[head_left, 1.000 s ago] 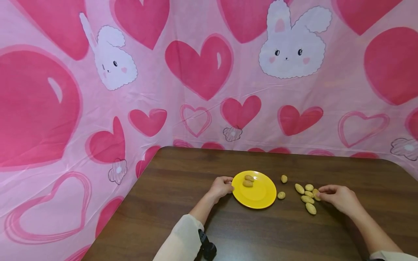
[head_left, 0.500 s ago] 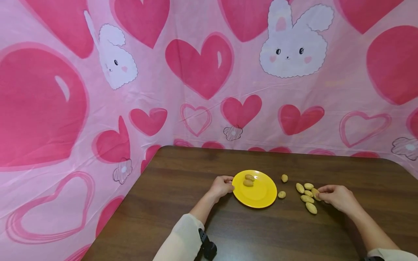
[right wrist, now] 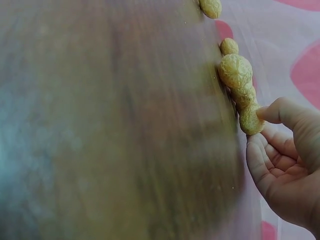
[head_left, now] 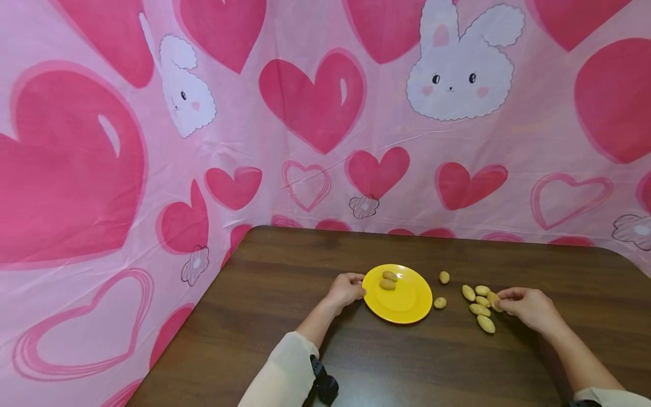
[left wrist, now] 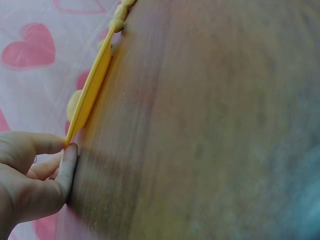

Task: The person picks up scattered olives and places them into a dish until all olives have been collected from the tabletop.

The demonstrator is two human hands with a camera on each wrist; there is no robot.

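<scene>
My left hand pinches the left rim of a round yellow plate between thumb and fingers; the left wrist view shows the plate edge-on, low over the wood. Two wrinkled, yellow-brown oval pieces lie side by side on the plate, toward its far left. At the right, several more such ovals form a loose cluster. My right hand has its thumb and fingertips on the rightmost oval, pinching it beside the others. Part of that oval is hidden behind the fingertips.
Two separate ovals, one farther back and one nearer, lie between plate and cluster. All rests on a dark brown wooden table. A pink cloth with hearts and rabbits hangs along its back and left edges.
The head view has shifted slightly. Both hands keep their places at the plate and at the rightmost oval; no piece has visibly been moved.
</scene>
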